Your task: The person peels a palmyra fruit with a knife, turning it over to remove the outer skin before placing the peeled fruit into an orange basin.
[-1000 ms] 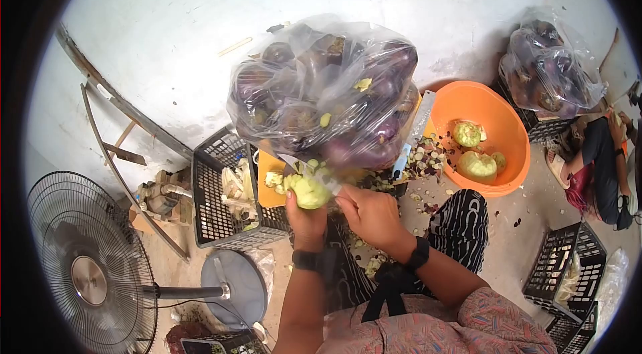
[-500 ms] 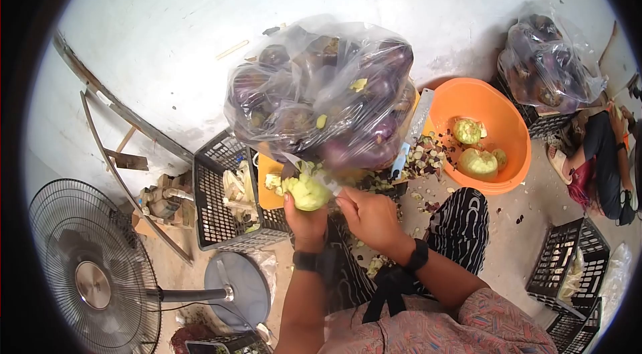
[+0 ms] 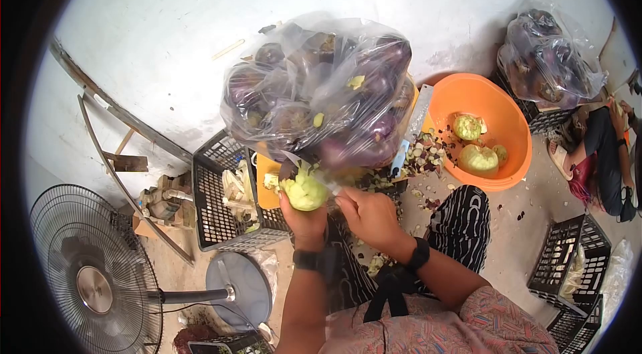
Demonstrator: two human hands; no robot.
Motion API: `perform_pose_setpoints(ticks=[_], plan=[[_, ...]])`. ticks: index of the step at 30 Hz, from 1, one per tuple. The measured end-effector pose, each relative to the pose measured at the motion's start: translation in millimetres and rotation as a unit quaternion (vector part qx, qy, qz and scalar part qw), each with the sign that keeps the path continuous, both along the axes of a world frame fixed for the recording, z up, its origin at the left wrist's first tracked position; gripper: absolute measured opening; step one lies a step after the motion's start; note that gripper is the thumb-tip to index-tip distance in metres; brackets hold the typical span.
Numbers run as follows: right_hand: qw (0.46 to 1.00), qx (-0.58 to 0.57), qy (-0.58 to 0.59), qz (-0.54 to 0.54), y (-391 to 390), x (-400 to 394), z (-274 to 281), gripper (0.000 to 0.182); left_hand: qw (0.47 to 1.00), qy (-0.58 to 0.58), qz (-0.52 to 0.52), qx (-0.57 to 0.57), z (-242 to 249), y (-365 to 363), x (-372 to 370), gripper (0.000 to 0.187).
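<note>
My left hand (image 3: 305, 223) cups a peeled, pale green eggplant (image 3: 305, 188) from below, in front of a large plastic bag. My right hand (image 3: 371, 217) grips a small knife (image 3: 332, 187) by its handle. Its blade, partly blurred, lies against the eggplant's right side. Just beyond, the clear plastic bag (image 3: 317, 96) is filled with purple eggplants. A large flat blade with a blue handle (image 3: 400, 156) lies to the right of the bag. Peel scraps (image 3: 428, 153) are scattered next to it.
An orange basin (image 3: 511, 153) holds peeled eggplants. Black crates (image 3: 224, 220) stand left and right. A fan (image 3: 93, 280) is at lower left. Another eggplant bag (image 3: 545, 63) sits at upper right, near a seated person (image 3: 602, 160).
The eggplant and both hands have stayed in nearly the same place, the knife still against it. The view has shifted slightly.
</note>
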State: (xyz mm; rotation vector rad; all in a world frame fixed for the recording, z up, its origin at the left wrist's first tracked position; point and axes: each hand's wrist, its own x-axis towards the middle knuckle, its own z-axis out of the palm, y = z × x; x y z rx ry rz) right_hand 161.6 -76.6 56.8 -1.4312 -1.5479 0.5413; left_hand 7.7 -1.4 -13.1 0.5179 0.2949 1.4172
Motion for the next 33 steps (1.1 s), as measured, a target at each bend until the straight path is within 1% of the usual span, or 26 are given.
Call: perform_pose_setpoints(ticks=[2, 4, 6, 8, 10, 15, 17, 20, 22, 26, 29, 31, 33], plan=[[1.000, 0.012, 0.004, 0.006, 2.5, -1.0, -0.3, 0.016, 1.000, -0.010, 0.001, -0.005, -0.5, 0.1, -0.2, 0.061], [1.000, 0.017, 0.010, 0.004, 5.7, -2.8, -4.1, 0.016, 1.000, 0.011, 0.014, 0.000, 5.6, -1.5, 3.0, 0.061], [1.000, 0.022, 0.018, 0.001, 7.6, -3.0, -4.8, 0.017, 1.000, 0.009, 0.010, -0.001, 4.1, -0.4, 2.6, 0.060], [0.999, 0.002, 0.032, 0.017, 10.8, -0.9, -2.1, 0.018, 1.000, 0.007, 0.007, 0.000, 3.2, 1.0, 1.2, 0.060], [0.999, -0.004, 0.042, 0.023, 12.1, 1.4, -1.2, 0.019, 0.999, 0.006, -0.023, 0.033, 3.9, 2.1, 0.3, 0.059], [0.997, -0.014, 0.065, 0.037, 8.3, 5.6, 0.8, 0.020, 1.000, 0.005, -0.009, 0.016, 9.1, 1.8, 6.2, 0.058], [0.996, -0.036, 0.081, 0.021, 8.2, 4.6, 1.8, 0.023, 1.000, 0.002, -0.007, 0.019, 8.4, 3.3, 7.3, 0.058], [0.997, -0.030, 0.057, 0.034, 14.5, 6.0, 2.0, 0.022, 0.999, -0.002, -0.030, 0.042, 7.2, 5.9, 7.2, 0.057], [0.998, -0.017, 0.050, 0.034, 19.0, 6.0, 0.0, 0.020, 0.999, -0.021, -0.020, 0.018, 2.7, 9.2, 7.1, 0.057], [0.999, 0.016, 0.043, 0.028, 26.5, 3.9, -3.3, 0.019, 1.000, -0.022, 0.005, -0.006, -2.5, 10.4, 7.0, 0.058], [0.999, 0.000, 0.048, 0.019, 29.8, 2.5, -1.9, 0.020, 1.000, -0.015, -0.006, -0.005, 0.6, 10.2, 7.8, 0.059], [0.999, 0.007, 0.047, 0.023, 44.5, 4.5, -11.4, 0.022, 1.000, 0.004, -0.013, -0.020, 8.8, 7.4, 12.0, 0.061], [0.998, 0.014, 0.045, 0.031, 48.9, 4.1, -17.1, 0.024, 0.999, -0.005, -0.009, -0.035, 7.1, 8.3, 12.4, 0.062]])
